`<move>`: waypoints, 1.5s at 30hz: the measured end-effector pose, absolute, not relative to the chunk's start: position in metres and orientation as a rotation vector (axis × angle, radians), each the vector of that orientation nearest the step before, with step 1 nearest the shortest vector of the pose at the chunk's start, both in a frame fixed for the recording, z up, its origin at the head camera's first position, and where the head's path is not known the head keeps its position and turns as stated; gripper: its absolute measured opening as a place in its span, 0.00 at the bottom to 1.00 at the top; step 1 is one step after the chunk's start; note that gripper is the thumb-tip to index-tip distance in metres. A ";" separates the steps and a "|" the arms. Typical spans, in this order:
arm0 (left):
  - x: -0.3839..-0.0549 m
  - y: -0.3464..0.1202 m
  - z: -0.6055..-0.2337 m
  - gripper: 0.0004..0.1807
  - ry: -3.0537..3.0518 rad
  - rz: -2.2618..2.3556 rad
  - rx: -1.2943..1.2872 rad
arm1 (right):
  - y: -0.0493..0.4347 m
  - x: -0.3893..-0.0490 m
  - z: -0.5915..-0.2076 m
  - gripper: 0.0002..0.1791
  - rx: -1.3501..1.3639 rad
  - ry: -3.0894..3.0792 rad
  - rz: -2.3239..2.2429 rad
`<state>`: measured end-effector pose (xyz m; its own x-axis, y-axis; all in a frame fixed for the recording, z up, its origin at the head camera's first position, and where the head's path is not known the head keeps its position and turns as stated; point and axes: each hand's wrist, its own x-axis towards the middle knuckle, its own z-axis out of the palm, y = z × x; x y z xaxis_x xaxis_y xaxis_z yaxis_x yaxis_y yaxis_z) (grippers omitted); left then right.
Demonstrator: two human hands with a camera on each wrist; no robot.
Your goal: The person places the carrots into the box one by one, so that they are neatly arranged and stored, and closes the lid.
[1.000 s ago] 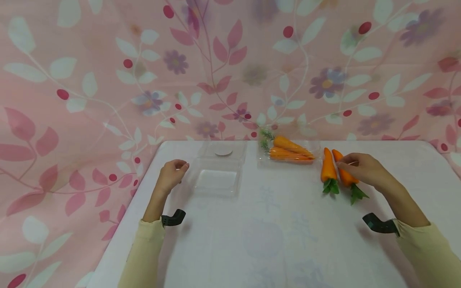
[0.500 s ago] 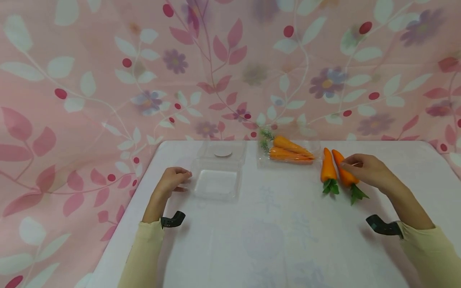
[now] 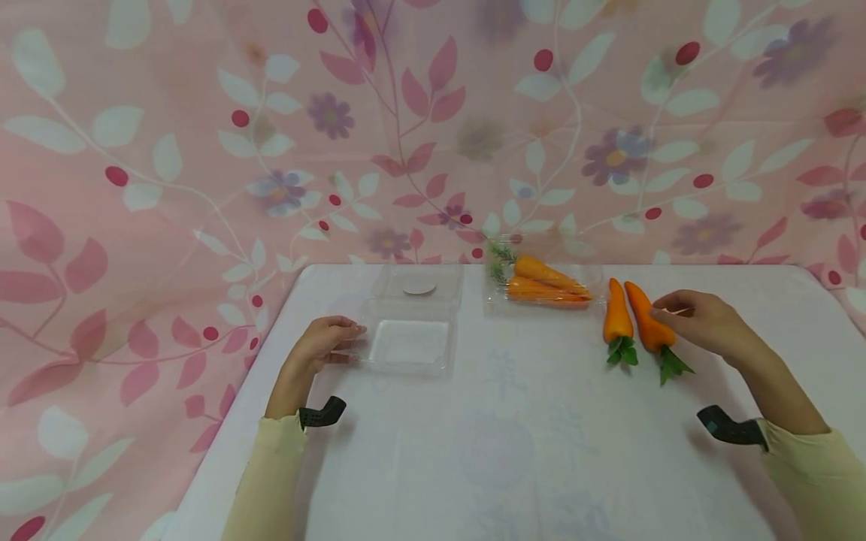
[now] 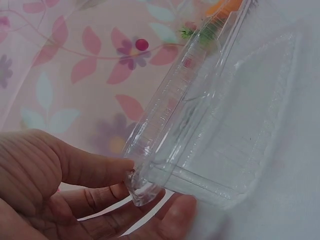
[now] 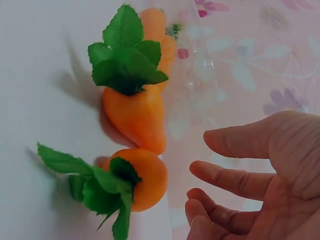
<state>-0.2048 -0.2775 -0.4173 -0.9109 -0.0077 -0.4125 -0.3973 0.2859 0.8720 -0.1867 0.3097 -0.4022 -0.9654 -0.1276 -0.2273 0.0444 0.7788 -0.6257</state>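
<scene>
The left grip [image 3: 325,344] is holding an open clear box [image 3: 406,368] by its left side; the right grip [image 3: 700,321] is hovering near two loose carrots [image 3: 646,319]; a second clear box [image 3: 498,304] is containing other carrots [image 3: 551,275].

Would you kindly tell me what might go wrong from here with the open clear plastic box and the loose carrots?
The left hand pinches the open, transparent plastic box at one edge only, so it might flex or tip if lifted that way. The right hand hovers beside a loose, tapered, green-leaved orange carrot, which lies close to a similar orange carrot; a hasty grasp might knock one into the other.
</scene>
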 end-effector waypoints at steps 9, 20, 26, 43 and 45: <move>-0.204 -0.275 -0.419 0.12 2.226 1.660 -0.358 | 0.319 -0.188 -0.417 0.40 0.039 2.775 -0.885; -0.201 -0.273 -0.417 0.14 2.245 1.644 -0.369 | 0.321 -0.189 -0.424 0.53 0.095 2.726 -0.758; -0.203 -0.273 -0.419 0.15 2.254 1.639 -0.351 | 0.327 -0.190 -0.430 0.55 0.083 2.724 -0.723; -0.201 -0.274 -0.417 0.15 2.253 1.635 -0.357 | 0.346 -0.184 -0.430 0.54 0.166 2.701 -0.769; -0.201 -0.274 -0.418 0.15 2.253 1.636 -0.358 | 0.347 -0.184 -0.430 0.51 0.140 2.723 -0.766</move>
